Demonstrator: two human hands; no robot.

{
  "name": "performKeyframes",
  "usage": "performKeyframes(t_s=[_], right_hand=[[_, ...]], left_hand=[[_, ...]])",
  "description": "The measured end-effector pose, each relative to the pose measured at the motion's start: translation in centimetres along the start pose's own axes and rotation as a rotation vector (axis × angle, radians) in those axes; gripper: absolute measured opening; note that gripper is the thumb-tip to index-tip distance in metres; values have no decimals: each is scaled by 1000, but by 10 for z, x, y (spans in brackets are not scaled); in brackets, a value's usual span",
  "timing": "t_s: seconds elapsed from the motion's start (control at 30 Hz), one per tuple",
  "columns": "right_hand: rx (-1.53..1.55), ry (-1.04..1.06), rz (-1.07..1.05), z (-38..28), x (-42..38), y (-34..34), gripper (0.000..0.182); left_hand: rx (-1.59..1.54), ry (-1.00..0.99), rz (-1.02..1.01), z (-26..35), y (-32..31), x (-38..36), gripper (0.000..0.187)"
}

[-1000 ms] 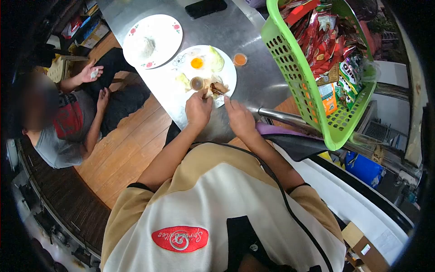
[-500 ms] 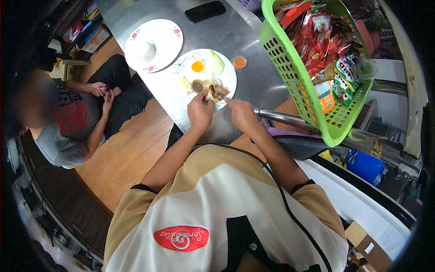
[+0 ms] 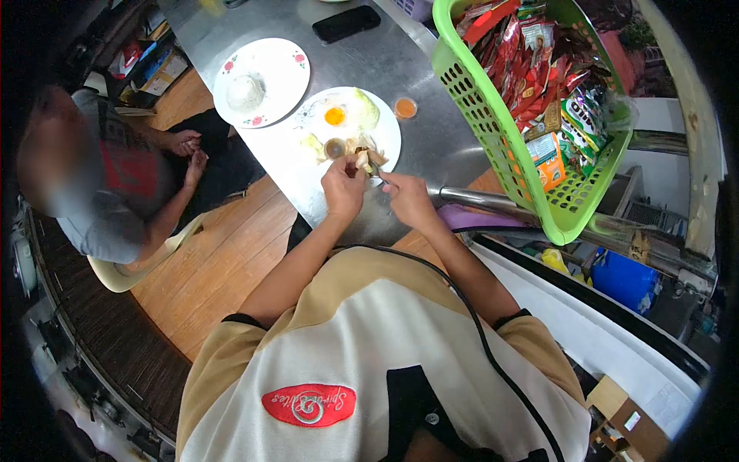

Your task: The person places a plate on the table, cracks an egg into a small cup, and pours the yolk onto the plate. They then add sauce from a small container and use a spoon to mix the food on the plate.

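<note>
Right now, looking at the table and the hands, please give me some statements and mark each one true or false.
1. Both hands, left hand and right hand, are at the near edge of the plate with egg. True.
2. The green basket is empty. False: it holds snack packets.
3. A black phone lies on the metal table. True.
4. The flowered plate holds the egg. False: it holds a white mound.

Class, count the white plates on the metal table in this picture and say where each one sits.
2. One plate holding a rice mound lies farther up the table; the other plate, with egg and lettuce, lies just beyond the hands. None seems hidden.
</note>
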State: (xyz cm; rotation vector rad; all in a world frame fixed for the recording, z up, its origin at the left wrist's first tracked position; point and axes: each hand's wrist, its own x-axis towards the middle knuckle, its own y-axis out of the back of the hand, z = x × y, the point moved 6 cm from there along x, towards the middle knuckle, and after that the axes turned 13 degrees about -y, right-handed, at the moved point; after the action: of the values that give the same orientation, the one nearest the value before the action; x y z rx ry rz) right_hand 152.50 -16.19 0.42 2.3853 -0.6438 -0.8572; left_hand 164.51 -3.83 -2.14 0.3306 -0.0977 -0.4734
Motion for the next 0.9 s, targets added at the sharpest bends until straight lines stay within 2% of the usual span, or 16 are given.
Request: performKeyframes(t_s=[0.1, 0.2, 0.3, 0.37, 0.4, 0.47, 0.53, 0.6, 0.9], right_hand=[[-1, 40, 30, 2, 2, -1, 30], [-76, 31, 21, -11, -3, 9, 29], [-132, 69, 39, -18, -3, 16, 29], [-117, 60, 38, -25, -4, 22, 29], [-101, 48, 39, -27, -4, 24, 29], [-112, 78, 36, -26, -2, 21, 28], [-124, 107, 35, -28, -1, 20, 28], [-268, 119, 47, -31, 1, 16, 29], [-266, 140, 61, -25, 6, 8, 37]], left_hand=[[-9, -35, 26, 1, 1, 2, 25], [30, 83, -33, -4, 1, 0, 25], [-156, 109, -2, -15, -1, -1, 28], [-501, 373, 16, -38, -11, -7, 29], [-500, 373, 18, -43, -13, -9, 29], [-681, 530, 93, -36, -12, -15, 29], [-717, 564, 112, -37, -14, -18, 27], [-750, 600, 132, -39, -14, -19, 26], [-779, 666, 96, -41, -9, -18, 26]])
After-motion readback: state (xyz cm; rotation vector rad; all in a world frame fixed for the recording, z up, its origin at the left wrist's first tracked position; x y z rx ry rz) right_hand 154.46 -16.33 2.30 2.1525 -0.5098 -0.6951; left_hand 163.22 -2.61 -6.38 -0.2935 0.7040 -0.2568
